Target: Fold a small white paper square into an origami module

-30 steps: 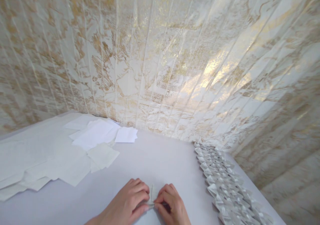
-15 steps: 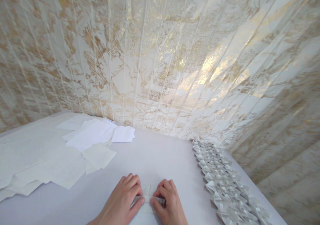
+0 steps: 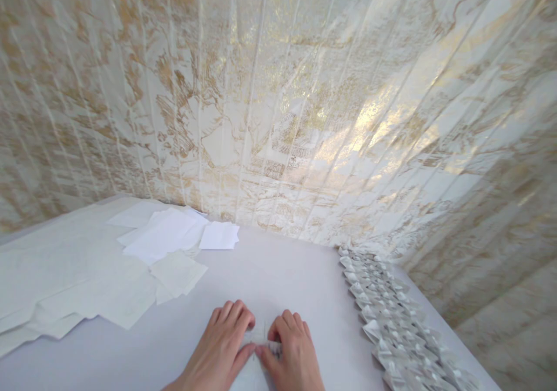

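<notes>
Low in the middle of the view, a pale sheet of paper [image 3: 249, 373] with creases lies on the table between my hands. My left hand [image 3: 224, 341] rests on its left side, fingers curled and thumb pressing near a folded edge. My right hand [image 3: 292, 344] grips the right side of that fold between thumb and curled fingers. Both thumb tips almost meet at the middle of the fold. The fingertips and part of the paper are hidden under the hands.
Large pale sheets [image 3: 87, 286] and whiter sheets [image 3: 167, 234] overlap on the left. A small stack of white paper squares [image 3: 218, 236] sits beside them. Rows of folded paper pieces [image 3: 391, 315] run along the right edge. A gold-patterned curtain [image 3: 261, 101] hangs behind the table [image 3: 296, 275].
My thumbs have come closer together at the middle of the fold. The whole scene has shifted slightly right in view.
</notes>
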The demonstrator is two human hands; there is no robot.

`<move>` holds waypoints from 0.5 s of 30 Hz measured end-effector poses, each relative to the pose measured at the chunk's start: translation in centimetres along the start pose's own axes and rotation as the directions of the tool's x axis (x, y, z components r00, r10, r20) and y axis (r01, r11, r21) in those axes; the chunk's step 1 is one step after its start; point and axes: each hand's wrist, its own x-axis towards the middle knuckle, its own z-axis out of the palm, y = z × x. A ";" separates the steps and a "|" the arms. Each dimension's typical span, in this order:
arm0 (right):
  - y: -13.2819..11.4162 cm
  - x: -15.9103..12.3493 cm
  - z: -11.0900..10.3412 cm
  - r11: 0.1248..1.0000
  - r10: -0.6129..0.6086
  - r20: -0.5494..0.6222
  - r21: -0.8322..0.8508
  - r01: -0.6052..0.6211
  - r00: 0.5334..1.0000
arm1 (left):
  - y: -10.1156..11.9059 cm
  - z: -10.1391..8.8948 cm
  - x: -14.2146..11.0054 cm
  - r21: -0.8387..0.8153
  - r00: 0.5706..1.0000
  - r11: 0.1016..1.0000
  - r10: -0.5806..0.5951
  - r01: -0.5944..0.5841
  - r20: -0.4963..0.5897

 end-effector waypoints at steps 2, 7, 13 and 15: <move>0.1 0.0 0.0 0.999 0.019 -0.016 0.048 -0.019 1.000 | -0.2 -0.1 0.0 -0.003 1.000 1.000 0.012 -0.011 0.016; 1.4 -0.6 -0.3 0.983 0.022 -0.036 0.182 -0.015 0.999 | -0.7 -0.5 0.0 -0.023 0.998 1.000 -0.008 0.009 0.066; 3.9 -1.5 -1.5 0.959 0.004 -0.050 0.283 0.010 0.999 | -1.3 -0.2 -0.2 -0.093 0.991 0.987 0.134 -0.133 0.006; 4.4 -1.7 -1.6 0.948 0.014 -0.059 0.317 0.006 0.998 | -1.5 0.0 -0.3 -0.119 0.978 0.971 0.210 -0.207 0.017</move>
